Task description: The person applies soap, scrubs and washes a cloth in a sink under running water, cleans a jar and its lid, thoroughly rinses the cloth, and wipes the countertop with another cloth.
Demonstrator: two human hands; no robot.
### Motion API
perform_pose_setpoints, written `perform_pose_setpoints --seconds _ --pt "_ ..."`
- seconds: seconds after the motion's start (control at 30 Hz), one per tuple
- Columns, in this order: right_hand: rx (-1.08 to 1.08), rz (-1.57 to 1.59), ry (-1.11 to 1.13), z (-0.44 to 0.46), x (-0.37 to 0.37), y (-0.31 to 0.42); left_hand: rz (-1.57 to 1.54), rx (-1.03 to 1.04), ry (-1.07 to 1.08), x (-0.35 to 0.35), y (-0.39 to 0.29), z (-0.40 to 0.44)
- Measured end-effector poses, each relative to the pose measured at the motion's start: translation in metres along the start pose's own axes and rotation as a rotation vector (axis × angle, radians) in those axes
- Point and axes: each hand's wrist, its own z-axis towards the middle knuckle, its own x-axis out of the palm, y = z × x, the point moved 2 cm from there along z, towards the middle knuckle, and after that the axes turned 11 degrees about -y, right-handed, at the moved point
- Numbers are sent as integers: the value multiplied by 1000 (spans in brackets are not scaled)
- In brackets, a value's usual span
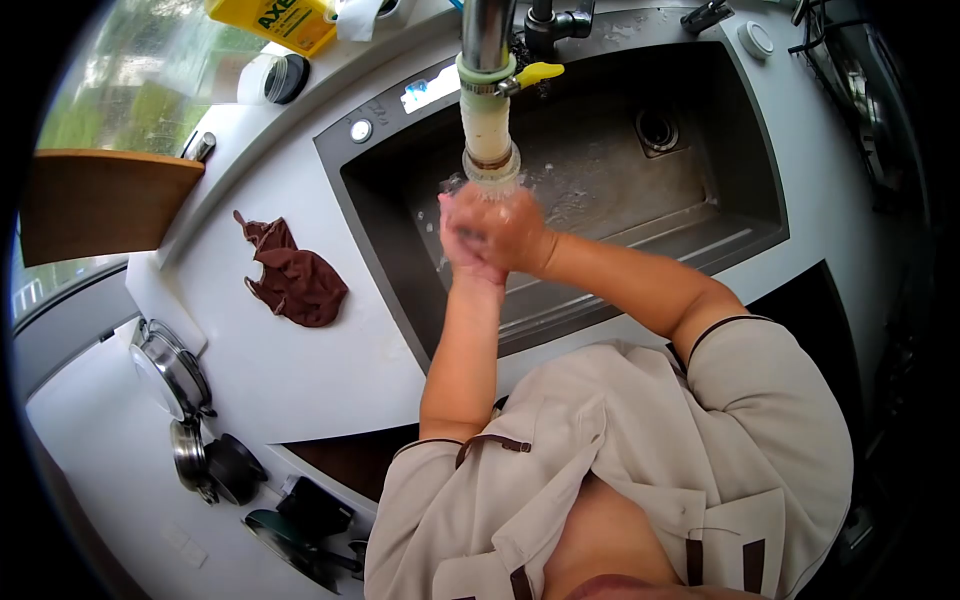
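My left hand [461,248] and my right hand [512,226] are pressed together under the faucet [489,125], over the near-left part of the dark sink [620,290]. Water runs from the pale ribbed hose end onto them and splashes around. The right hand's fingers curl over the left hand. Whether anything small lies between the palms is hidden. Most of the left fingers are covered by the right hand and blurred. A yellow lever [540,74] sticks out from the clamp on the hose.
A crumpled brown cloth [297,278] lies on the white counter [350,370] left of the sink. Behind it are a wooden board [110,205], an open jar [277,79] and a yellow bottle [280,20]. Pots [175,370] stand at lower left; a drain [657,130] sits at the sink's far right.
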Motion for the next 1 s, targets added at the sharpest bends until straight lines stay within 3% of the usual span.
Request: perform_pose_setpoints --seconds 0.03,0.1,0.17,0.23,0.27,0.3,0.37,0.47,0.5,0.53,0.57,0.6,0.63,0.67,0.73,0.77,0.83,0.9,0.97,1.0 --pt "3 -2 -1 8 -9 5 1 -3 -1 -4 -3 6" --pt "-340 -41 147 19 -24 20 198 -209 24 -25 -9 31" --pt "-407 -35 140 13 -26 15 295 -314 37 -35 -17 56" --pt "-586 126 223 8 -28 12 606 -644 400 -22 -15 58" --pt "-597 58 303 0 -33 13 792 -617 238 -24 -13 59" --pt "-592 60 299 -3 -35 10 795 -620 233 -14 -8 55" --pt "-678 81 385 -14 -30 6 1208 -528 67 -9 -3 54" --pt "-695 4 328 -16 -15 -15 1098 -483 131 -44 -20 95" --pt "15 330 199 4 -15 -16 1096 -485 130 -30 -19 85" --pt "737 623 49 15 -14 -18 880 -350 22 -2 -21 66" --pt "742 624 57 13 -12 -28 659 -215 -86 10 -23 54" --pt "534 276 -52 12 -10 -52 622 -245 7 -14 -27 69" --pt "315 -69 -159 7 -7 -71 622 -245 6 -15 -26 63" --pt "319 -69 -158 -11 3 -88 808 -160 -94 -18 -25 50" --pt "1296 389 -55 -54 21 -118 1134 90 -244 -29 -19 35" --pt "1294 390 -50 -62 17 -118 1130 93 -246 -42 -18 36" --pt "1797 507 155 -74 6 -96 1917 768 -136 -51 -25 34" --pt "1846 494 96 -87 9 -87 1932 818 -109 -57 -18 26" --pt "1897 479 32 -100 8 -81 1756 901 -222 -60 -13 21" --pt "1855 695 85 -97 6 -72 1757 904 -220 -57 -11 16"
